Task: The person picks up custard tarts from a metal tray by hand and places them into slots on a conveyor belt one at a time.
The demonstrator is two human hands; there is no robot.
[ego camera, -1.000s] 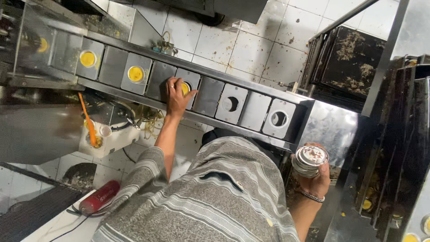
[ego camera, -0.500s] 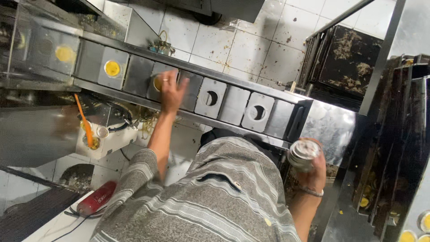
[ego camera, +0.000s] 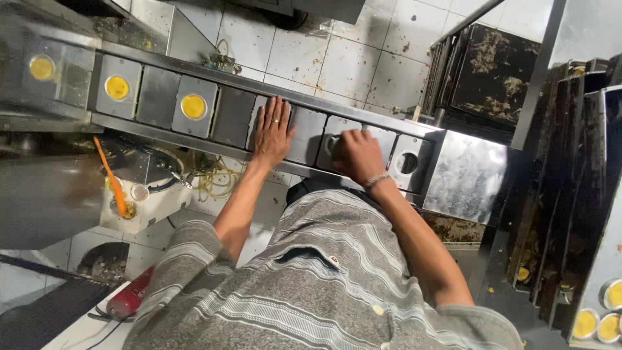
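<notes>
A long metal conveyor [ego camera: 155, 97] of square plates runs across the view. Three plates at the left carry cups with yellow filling [ego camera: 193, 106], and one at the right shows an empty round hole [ego camera: 408, 162]. My left hand [ego camera: 272, 133], with a ring on one finger, lies flat and open on a plate near the middle. My right hand [ego camera: 356, 155], with a bracelet at the wrist, is curled over the plate two places to the right. It covers that plate's hole, and the metal cup it carried is hidden under the fingers.
A white container with an orange-handled tool [ego camera: 120, 194] sits below the conveyor at the left. A red bottle-like object [ego camera: 129, 298] lies at the lower left. Dark greasy racks [ego camera: 492, 71] stand at the right, and filled cups [ego camera: 609, 311] sit at the bottom right corner.
My right hand brought the metal cup from beside my body up to the conveyor and now covers a hole there. My left hand shifted onto another plate.
</notes>
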